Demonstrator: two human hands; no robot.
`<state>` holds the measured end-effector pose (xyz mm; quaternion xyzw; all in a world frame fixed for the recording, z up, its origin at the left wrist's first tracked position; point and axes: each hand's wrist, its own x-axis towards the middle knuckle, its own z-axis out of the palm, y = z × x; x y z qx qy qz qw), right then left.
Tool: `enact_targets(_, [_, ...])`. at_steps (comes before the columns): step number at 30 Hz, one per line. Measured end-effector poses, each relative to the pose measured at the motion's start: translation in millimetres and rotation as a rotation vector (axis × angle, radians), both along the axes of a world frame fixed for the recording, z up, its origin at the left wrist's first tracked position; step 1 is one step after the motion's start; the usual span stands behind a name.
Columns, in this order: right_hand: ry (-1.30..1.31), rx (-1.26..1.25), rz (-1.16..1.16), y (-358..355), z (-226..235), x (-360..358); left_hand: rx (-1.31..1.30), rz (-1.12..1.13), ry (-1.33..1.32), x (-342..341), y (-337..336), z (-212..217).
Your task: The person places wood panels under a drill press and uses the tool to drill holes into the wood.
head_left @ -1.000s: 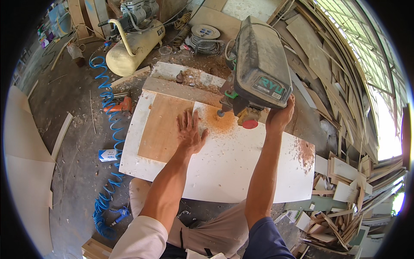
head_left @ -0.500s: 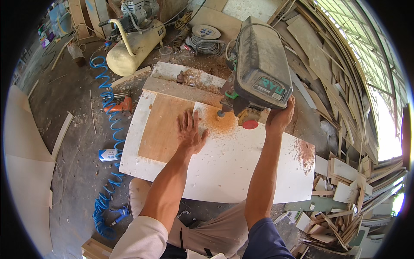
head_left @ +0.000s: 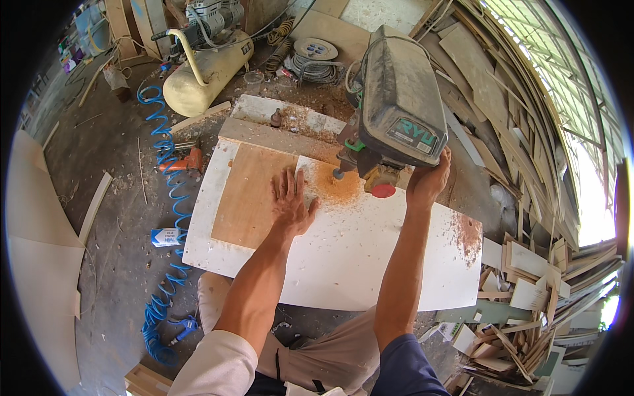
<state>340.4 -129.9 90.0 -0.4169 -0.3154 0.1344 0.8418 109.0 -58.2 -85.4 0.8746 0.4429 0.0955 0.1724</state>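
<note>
My left hand (head_left: 291,205) lies flat with its fingers apart, pressing on the right edge of a brown plywood panel (head_left: 251,198). The panel rests on a white board (head_left: 350,264), against a wooden strip (head_left: 277,140) along the far side. My right hand (head_left: 429,179) grips the right side of a dusty bench drill press (head_left: 403,99), below its motor housing; its fingertips and what they close on are partly hidden. Under the drill head, a round bit (head_left: 338,174) stands in a heap of orange-brown sawdust (head_left: 335,190), just right of the left hand. A red round knob (head_left: 383,191) faces me.
A cream air compressor (head_left: 198,82) stands far left, with a coiled blue air hose (head_left: 173,178) running down the floor. An orange power tool (head_left: 188,160) and a blue-white box (head_left: 166,237) lie beside the board. Wood offcuts (head_left: 515,310) pile up at the right.
</note>
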Motion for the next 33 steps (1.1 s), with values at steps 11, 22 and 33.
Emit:
enact_targets(11, [-0.012,0.013,0.03,-3,-6,4,-0.001,-0.001,0.008,1,1,-2])
enact_targets(22, [0.015,0.037,0.026,-2,-2,-3,0.001,-0.001,0.023,0,0,0])
enact_targets(33, [0.0,0.036,0.034,-3,-5,-3,0.014,0.002,-0.006,0,0,-4])
